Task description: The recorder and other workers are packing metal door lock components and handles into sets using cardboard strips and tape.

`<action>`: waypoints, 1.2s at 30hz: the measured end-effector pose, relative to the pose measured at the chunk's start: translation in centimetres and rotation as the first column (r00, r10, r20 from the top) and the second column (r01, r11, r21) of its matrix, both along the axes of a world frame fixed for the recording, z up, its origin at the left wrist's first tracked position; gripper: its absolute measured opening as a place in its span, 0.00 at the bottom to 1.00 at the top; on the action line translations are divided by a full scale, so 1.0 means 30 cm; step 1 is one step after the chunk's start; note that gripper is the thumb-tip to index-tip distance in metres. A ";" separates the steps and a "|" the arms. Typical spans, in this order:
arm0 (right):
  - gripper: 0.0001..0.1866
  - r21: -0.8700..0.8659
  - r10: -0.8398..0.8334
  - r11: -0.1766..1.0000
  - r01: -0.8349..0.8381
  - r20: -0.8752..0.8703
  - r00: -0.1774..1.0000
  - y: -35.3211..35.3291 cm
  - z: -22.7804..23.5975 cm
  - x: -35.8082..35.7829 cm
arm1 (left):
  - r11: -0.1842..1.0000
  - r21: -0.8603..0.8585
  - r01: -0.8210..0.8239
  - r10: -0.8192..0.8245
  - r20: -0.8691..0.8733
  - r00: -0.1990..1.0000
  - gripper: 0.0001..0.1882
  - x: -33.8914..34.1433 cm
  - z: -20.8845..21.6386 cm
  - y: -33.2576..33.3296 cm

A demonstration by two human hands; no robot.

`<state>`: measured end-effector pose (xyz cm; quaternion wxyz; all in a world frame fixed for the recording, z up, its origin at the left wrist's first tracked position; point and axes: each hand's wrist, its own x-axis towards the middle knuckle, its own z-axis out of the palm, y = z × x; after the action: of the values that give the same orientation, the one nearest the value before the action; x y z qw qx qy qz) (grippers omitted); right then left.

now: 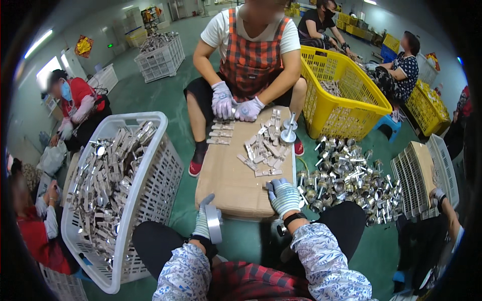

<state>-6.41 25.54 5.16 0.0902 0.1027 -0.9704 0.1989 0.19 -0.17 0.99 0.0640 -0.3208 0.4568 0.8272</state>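
My left hand [203,220], in a striped glove with grey fingertips, is closed on a silver round metal piece [214,224] at the near left of the cardboard-topped work surface [231,190]. My right hand [285,196], gloved alike, lies at the near right edge of that surface, fingers stretched forward, with no held thing visible. Just beyond it is a flat metal clip-like piece [268,172]. A loose heap of such metal pieces [266,145] covers the right half. Several more metal pieces [220,133] form a row at the far left.
Opposite, a person's gloved hands [236,106] work at the far edge. A white crate [163,150] of metal parts stands left, a yellow basket [346,108] far right. Metal cup-like parts with stems [346,175] lie piled on the floor right. Two silver stemmed discs [288,131] stand on the surface.
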 end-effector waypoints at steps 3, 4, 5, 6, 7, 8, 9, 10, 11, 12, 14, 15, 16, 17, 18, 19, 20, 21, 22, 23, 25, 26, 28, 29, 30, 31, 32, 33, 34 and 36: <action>0.12 0.008 -0.007 1.000 0.006 0.053 0.999 0.022 -0.013 -0.021 | 0.995 0.055 0.081 -0.081 0.012 0.997 0.20 -0.016 0.006 -0.008; 0.11 -0.018 0.048 0.999 -0.046 0.062 0.997 0.023 0.000 -0.030 | 0.997 0.067 0.044 -0.046 0.028 0.999 0.19 -0.027 -0.004 0.001; 0.11 -0.027 0.079 0.997 -0.077 0.069 0.995 0.021 -0.001 -0.036 | 0.999 0.023 0.026 -0.027 0.035 0.999 0.18 -0.031 -0.029 -0.004; 0.11 -0.024 0.069 0.997 -0.068 0.053 0.996 0.027 -0.031 -0.050 | 0.998 0.032 0.061 -0.061 0.017 0.998 0.18 -0.036 -0.038 -0.018; 0.11 -0.024 0.061 0.998 -0.059 0.125 0.990 -0.008 -0.002 -0.052 | 0.999 -0.041 0.033 -0.033 -0.021 0.999 0.19 -0.011 -0.024 -0.029; 0.12 -0.017 0.063 0.998 -0.061 0.150 0.987 -0.013 -0.002 -0.059 | 0.995 -0.102 0.014 -0.021 -0.068 0.997 0.19 0.007 -0.003 -0.019; 0.14 -0.028 0.073 0.997 -0.070 0.153 0.985 -0.026 -0.002 -0.069 | 0.992 -0.125 0.011 -0.023 -0.096 0.995 0.20 0.022 0.002 -0.023; 0.15 -0.060 0.107 0.994 -0.096 0.220 0.969 -0.001 0.012 -0.077 | 0.989 -0.146 0.021 -0.039 -0.125 0.991 0.20 0.020 -0.007 -0.010; 0.16 -0.088 0.086 0.994 -0.066 0.251 0.964 0.017 0.021 -0.081 | 0.989 -0.145 0.035 -0.054 -0.129 0.990 0.20 0.009 -0.018 0.000; 0.17 -0.115 0.070 0.993 -0.038 0.284 0.956 0.030 0.019 -0.089 | 0.986 -0.157 0.052 -0.064 -0.071 0.995 0.20 0.001 0.014 0.024; 0.16 -0.081 0.094 0.994 -0.071 0.331 0.939 0.041 0.040 -0.089 | 0.988 -0.134 0.084 -0.078 0.050 0.996 0.17 -0.010 0.067 0.043; 0.16 -0.102 0.110 0.992 -0.076 0.389 0.914 0.021 0.059 -0.092 | 0.987 -0.147 0.063 -0.058 0.039 0.998 0.15 0.002 0.075 0.029; 0.17 -0.117 0.127 0.989 -0.089 0.384 0.915 0.049 0.043 -0.097 | 0.987 -0.148 0.068 -0.064 0.026 0.998 0.13 0.006 0.086 0.056; 0.17 -0.123 0.129 0.988 -0.088 0.381 0.916 0.069 0.022 -0.104 | 0.980 -0.196 0.043 -0.051 -0.039 0.998 0.12 0.018 0.097 0.089; 0.18 -0.133 0.139 0.987 -0.094 0.378 0.915 0.081 -0.004 -0.115 | 0.978 -0.207 0.042 -0.045 -0.011 0.999 0.15 0.021 0.110 0.102; 0.20 -0.115 0.157 0.986 -0.118 0.433 0.888 0.064 0.019 -0.114 | 0.982 -0.187 0.020 -0.017 0.017 1.000 0.15 0.020 0.086 0.074; 0.23 -0.100 0.174 0.985 -0.143 0.488 0.856 0.045 0.041 -0.115 | 0.986 -0.168 -0.003 0.011 0.048 0.999 0.16 0.014 0.062 0.048; 0.25 -0.061 0.192 0.980 -0.188 0.503 0.843 0.052 0.025 -0.132 | 0.981 -0.193 0.009 -0.001 0.043 0.999 0.16 0.012 0.078 0.073; 0.27 -0.027 0.217 0.971 -0.239 0.523 0.824 0.054 0.033 -0.141 | 0.976 -0.219 0.014 -0.004 0.042 0.999 0.16 0.022 0.100 0.083; 0.28 -0.029 0.228 0.967 -0.253 0.541 0.809 0.066 0.037 -0.151 | 0.978 -0.206 0.043 -0.037 0.033 0.999 0.16 0.019 0.086 0.073; 0.30 -0.013 0.263 0.952 -0.306 0.546 0.795 0.055 0.047 -0.157 | 0.966 -0.248 0.069 -0.050 0.084 0.995 0.20 0.024 0.123 0.078; 0.30 0.007 0.266 0.947 -0.321 0.544 0.796 0.088 0.028 -0.158 | 0.957 -0.261 0.126 -0.105 0.093 0.990 0.21 0.032 0.167 0.118; 0.28 0.065 0.292 0.919 -0.388 0.548 0.783 0.074 0.051 -0.159 | 0.971 -0.194 0.138 -0.145 -0.022 0.989 0.20 0.049 0.235 0.114; 0.26 0.179 0.292 0.846 -0.502 0.631 0.718 0.064 0.071 -0.178 | 0.892 -0.376 0.251 -0.323 -0.141 0.936 0.17 0.025 0.107 0.042; 0.26 0.195 0.305 0.834 -0.517 0.617 0.725 0.057 0.080 -0.166 | 0.769 -0.556 0.316 -0.503 -0.221 0.835 0.23 0.017 0.051 0.000; 0.25 0.175 0.306 0.851 -0.495 0.602 0.737 0.042 0.076 -0.166 | 0.740 -0.596 0.312 -0.538 -0.246 0.806 0.26 0.006 -0.012 -0.029; 0.23 0.162 0.267 0.880 -0.445 0.606 0.749 0.085 0.031 -0.160 | 0.833 -0.464 0.303 -0.357 -0.032 0.934 0.23 0.003 0.111 0.095; 0.22 0.168 0.324 0.844 -0.510 0.598 0.733 0.048 0.078 -0.134 | 0.923 -0.310 0.228 -0.215 0.076 0.974 0.15 -0.022 0.085 0.041; 0.22 0.173 0.380 0.802 -0.571 0.589 0.713 0.017 0.127 -0.112 | 0.980 -0.164 0.116 -0.081 0.204 0.976 0.23 -0.047 0.056 -0.012; 0.18 0.225 0.323 0.813 -0.537 0.593 0.738 0.038 0.040 -0.091 | 0.701 -0.656 0.280 -0.386 -0.018 0.922 0.15 -0.037 0.158 0.105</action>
<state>-9.13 26.69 6.35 -0.2514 0.2853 -0.9239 0.0420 -0.93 2.99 5.73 0.0637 -0.1700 0.7655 0.6173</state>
